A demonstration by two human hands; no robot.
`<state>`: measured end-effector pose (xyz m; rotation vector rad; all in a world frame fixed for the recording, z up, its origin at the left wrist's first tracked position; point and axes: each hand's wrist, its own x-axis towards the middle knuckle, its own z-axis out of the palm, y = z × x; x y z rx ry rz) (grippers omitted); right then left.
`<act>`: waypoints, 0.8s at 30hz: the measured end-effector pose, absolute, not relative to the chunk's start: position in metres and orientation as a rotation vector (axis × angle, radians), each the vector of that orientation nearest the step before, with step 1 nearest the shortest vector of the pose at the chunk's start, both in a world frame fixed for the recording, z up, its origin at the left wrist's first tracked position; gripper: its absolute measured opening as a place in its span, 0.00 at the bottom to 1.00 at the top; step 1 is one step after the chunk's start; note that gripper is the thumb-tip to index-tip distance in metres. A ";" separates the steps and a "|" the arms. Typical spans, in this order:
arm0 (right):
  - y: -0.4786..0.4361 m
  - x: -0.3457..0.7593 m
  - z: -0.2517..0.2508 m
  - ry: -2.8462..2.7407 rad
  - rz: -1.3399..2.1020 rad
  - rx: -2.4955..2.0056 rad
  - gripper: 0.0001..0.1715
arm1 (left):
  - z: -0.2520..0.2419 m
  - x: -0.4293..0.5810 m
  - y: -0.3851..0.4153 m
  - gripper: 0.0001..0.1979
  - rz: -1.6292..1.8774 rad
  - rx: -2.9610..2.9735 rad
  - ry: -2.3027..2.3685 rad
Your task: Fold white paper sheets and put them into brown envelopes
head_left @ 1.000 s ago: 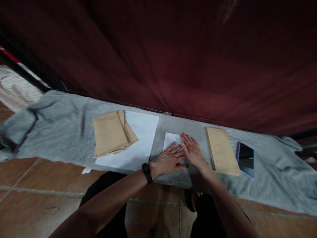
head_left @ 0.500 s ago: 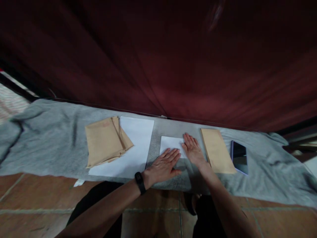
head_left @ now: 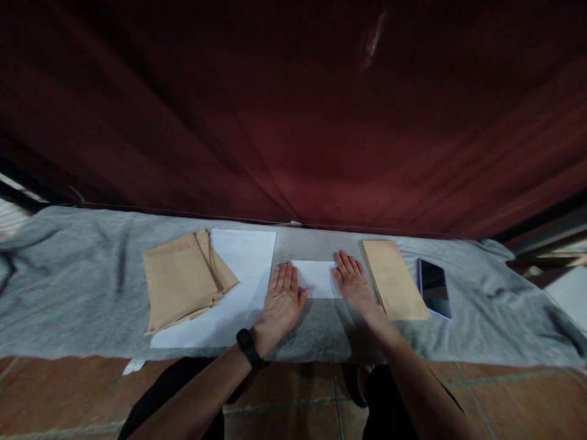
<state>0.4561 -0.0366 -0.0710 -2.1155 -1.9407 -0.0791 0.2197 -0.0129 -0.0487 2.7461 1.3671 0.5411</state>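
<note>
A small folded white paper (head_left: 317, 278) lies on the grey cloth (head_left: 82, 287) in front of me. My left hand (head_left: 280, 300), with a black band on its wrist, rests flat with fingers stretched at the paper's left edge. My right hand (head_left: 356, 281) lies flat with fingers spread over the paper's right edge. Neither hand holds anything.
A stack of white sheets (head_left: 238, 287) lies to the left, with several brown envelopes (head_left: 181, 281) on top of it. One brown envelope (head_left: 393, 278) and a dark phone (head_left: 433, 287) lie to the right. A dark red curtain (head_left: 293, 122) hangs behind. Tiled floor (head_left: 68, 397) lies below.
My left hand slid from on top of the paper out to its left edge. The right hand stayed at the right edge. The view shifted slightly.
</note>
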 end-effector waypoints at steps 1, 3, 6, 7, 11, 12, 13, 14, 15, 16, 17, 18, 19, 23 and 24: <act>-0.037 0.456 -0.071 -1.937 -0.085 -2.106 0.31 | -0.047 0.224 -0.011 0.32 0.557 2.747 1.347; -0.037 0.455 -0.071 -1.929 -0.093 -2.094 0.31 | -0.044 0.234 -0.010 0.30 0.580 2.766 1.250; -0.037 0.454 -0.069 -1.918 -0.082 -2.104 0.31 | -0.044 0.252 -0.010 0.29 0.542 2.788 1.115; -0.037 0.453 -0.068 -1.914 -0.076 -2.113 0.31 | -0.045 0.257 -0.010 0.28 0.512 2.787 1.097; -0.037 0.452 -0.064 -1.919 -0.041 -2.121 0.31 | -0.053 0.269 -0.008 0.28 0.429 2.784 1.117; -0.037 0.452 -0.064 -1.919 -0.033 -2.124 0.31 | -0.054 0.270 -0.007 0.29 0.429 2.785 1.132; -0.037 0.452 -0.064 -1.919 -0.025 -2.129 0.31 | -0.055 0.270 -0.006 0.29 0.437 2.784 1.148; -0.037 0.452 -0.064 -1.918 -0.019 -2.137 0.32 | -0.056 0.270 -0.006 0.30 0.451 2.782 1.164; -0.037 0.453 -0.064 -1.915 -0.018 -2.144 0.31 | -0.057 0.269 -0.005 0.30 0.469 2.777 1.180; -0.038 0.454 -0.064 -1.913 -0.018 -2.147 0.31 | -0.058 0.268 -0.005 0.31 0.491 2.771 1.196; -0.038 0.455 -0.064 -1.907 -0.022 -2.143 0.31 | -0.058 0.266 -0.004 0.32 0.512 2.766 1.209; -0.039 0.456 -0.064 -1.893 -0.030 -2.136 0.31 | -0.059 0.265 -0.004 0.33 0.530 2.762 1.220; -0.039 0.457 -0.064 -1.874 -0.038 -2.126 0.30 | -0.059 0.264 -0.004 0.33 0.542 2.759 1.230; -0.046 0.452 -0.058 -1.842 -0.018 -2.057 0.31 | -0.057 0.260 -0.002 0.34 0.538 2.759 1.251; -0.048 0.448 -0.056 -1.879 0.015 -2.022 0.31 | -0.056 0.260 -0.002 0.33 0.526 2.761 1.254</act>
